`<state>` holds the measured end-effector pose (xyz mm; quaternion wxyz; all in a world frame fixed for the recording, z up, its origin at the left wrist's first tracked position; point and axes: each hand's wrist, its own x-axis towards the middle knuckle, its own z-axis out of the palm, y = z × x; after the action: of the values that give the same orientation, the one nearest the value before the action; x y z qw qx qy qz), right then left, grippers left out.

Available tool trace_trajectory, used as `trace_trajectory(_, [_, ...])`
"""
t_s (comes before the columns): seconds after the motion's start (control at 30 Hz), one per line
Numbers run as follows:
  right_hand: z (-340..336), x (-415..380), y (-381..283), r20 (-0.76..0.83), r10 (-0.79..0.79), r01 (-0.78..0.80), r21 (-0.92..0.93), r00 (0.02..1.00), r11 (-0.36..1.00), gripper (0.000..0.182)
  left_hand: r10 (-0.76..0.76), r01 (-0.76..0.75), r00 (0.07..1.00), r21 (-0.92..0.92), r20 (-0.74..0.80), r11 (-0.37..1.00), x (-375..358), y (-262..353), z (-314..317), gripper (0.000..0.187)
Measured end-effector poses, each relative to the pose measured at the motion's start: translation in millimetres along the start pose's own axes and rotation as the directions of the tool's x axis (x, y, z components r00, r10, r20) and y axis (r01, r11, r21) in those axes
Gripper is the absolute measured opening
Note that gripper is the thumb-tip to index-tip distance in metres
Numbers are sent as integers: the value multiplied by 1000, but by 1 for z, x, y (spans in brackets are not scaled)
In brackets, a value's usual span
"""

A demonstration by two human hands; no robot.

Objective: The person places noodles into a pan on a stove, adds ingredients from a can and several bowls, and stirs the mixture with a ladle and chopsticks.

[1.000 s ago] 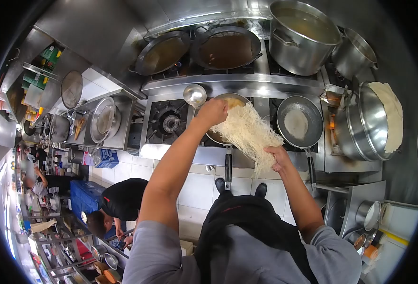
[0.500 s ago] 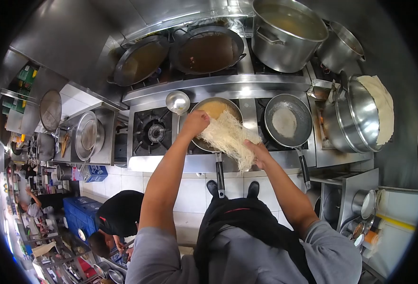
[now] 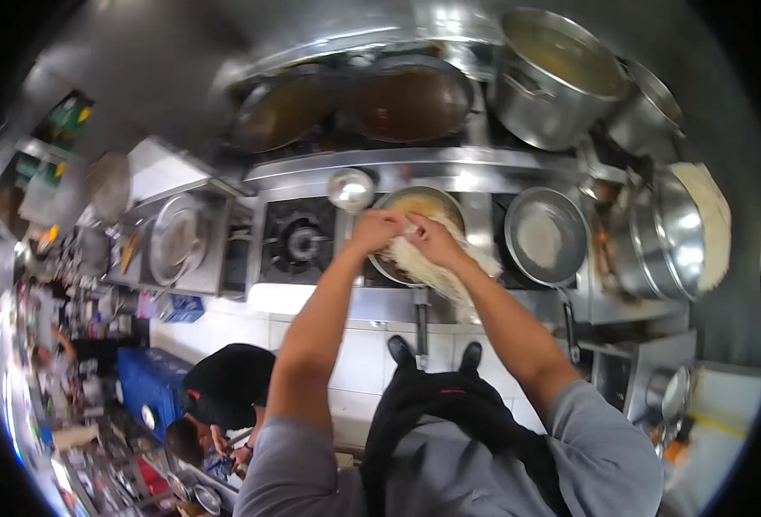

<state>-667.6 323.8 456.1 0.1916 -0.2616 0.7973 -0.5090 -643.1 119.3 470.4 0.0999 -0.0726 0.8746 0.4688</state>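
A bundle of thin pale noodles [image 3: 436, 274] lies across the frying pan [image 3: 464, 215], its loose ends hanging over the near rim. Yellowish liquid [image 3: 424, 205] shows at the pan's far side. My left hand [image 3: 379, 231] is closed on the noodles' far left end, above the pan. Right beside it, my right hand [image 3: 432, 239] pinches at the same end, fingertips close to the left ones. Blur hides exactly which strands each hand grips. A ladle [image 3: 351, 188] rests just left of the pan.
On the right burner sits a second frying pan [image 3: 546, 237] with pale contents. Two woks [image 3: 411, 99] of liquid and a large stockpot [image 3: 557, 77] stand behind. Steel bowls [image 3: 656, 233] are at right. A co-worker [image 3: 230, 388] bends over at lower left.
My right hand has moved from the noodles' near end up to the far end, beside my left hand. The view has shifted, so the stove sits further right and lower.
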Motion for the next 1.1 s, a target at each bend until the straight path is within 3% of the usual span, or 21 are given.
trace_trajectory(0.07, [28,34,44,85,-150,119,294,985,948,36,0,6,996,69,-85,998,-19,27,-6,27])
trace_trajectory(0.1, [21,33,27,97,-201,189,122,975,974,33,-57,60,995,32,-83,998,-27,33,-11,29])
trace_trajectory(0.13, [20,34,16,152,-173,128,265,973,956,31,118,-114,984,36,-136,993,-11,-1,0,30])
trace_trajectory(0.17, [20,39,19,90,-277,270,80,957,959,29,183,-176,970,58,-161,983,-23,18,-6,29])
trace_trajectory(0.23, [12,29,1,23,-191,192,-185,981,964,22,322,-297,944,239,-75,925,-6,5,9,27])
trace_trajectory(0.33, [9,36,12,-39,-256,207,-477,966,854,15,248,-169,963,472,-109,865,-13,31,16,34])
trace_trajectory(0.43, [5,29,-3,21,-174,170,-357,985,919,13,6,165,944,488,-330,857,3,7,12,37])
trace_trajectory(0.5, [13,43,60,-7,-314,297,-302,949,906,27,282,18,903,685,-324,728,-29,-2,-19,25])
trace_trajectory(0.53, [-2,30,22,103,-8,36,-280,995,959,38,146,1,973,637,-178,771,-40,11,-44,22])
trace_trajectory(0.57, [-5,25,38,16,-207,198,-385,978,902,49,-18,127,965,404,-263,906,-68,24,-60,21])
trace_trajectory(0.6, [-19,16,18,7,-67,63,-448,998,892,62,162,4,918,416,-363,909,-86,5,-68,21])
trace_trajectory(0.63, [-38,5,-13,12,145,-138,-253,989,958,71,65,-11,890,121,-452,993,-127,20,-81,18])
trace_trajectory(0.67, [-57,-14,-33,-91,148,-164,-207,985,965,65,173,45,835,379,-522,924,-152,10,-88,13])
trace_trajectory(0.7, [-77,-33,-40,-180,136,-165,-160,974,973,60,55,-9,871,97,-488,995,-190,6,-102,12])
trace_trajectory(0.73, [-98,-51,-22,-219,158,-196,-166,963,966,60,123,47,826,285,-550,957,-221,-24,-108,10])
trace_trajectory(0.77, [-110,-79,-6,-375,175,-201,-30,910,979,57,-139,360,838,344,-527,867,-258,-53,-115,7])
trace_trajectory(0.87, [-101,-158,28,-662,440,-346,279,607,896,57,-246,578,787,537,-566,614,-358,-199,-83,15])
trace_trajectory(0.97, [-58,-182,57,-543,639,-412,490,545,768,66,-441,664,741,650,-506,371,-355,-244,-46,26])
trace_trajectory(1.0, [-48,-177,28,-348,785,-456,664,512,592,70,-584,763,629,551,-513,339,-323,-165,-41,29])
trace_trajectory(1.03, [-42,-173,10,-122,874,-495,783,471,376,74,-506,752,653,559,-563,349,-311,-170,-27,30])
trace_trajectory(1.1, [-31,-158,17,-72,828,-465,799,555,382,75,-537,825,561,480,-630,298,-287,-195,5,29])
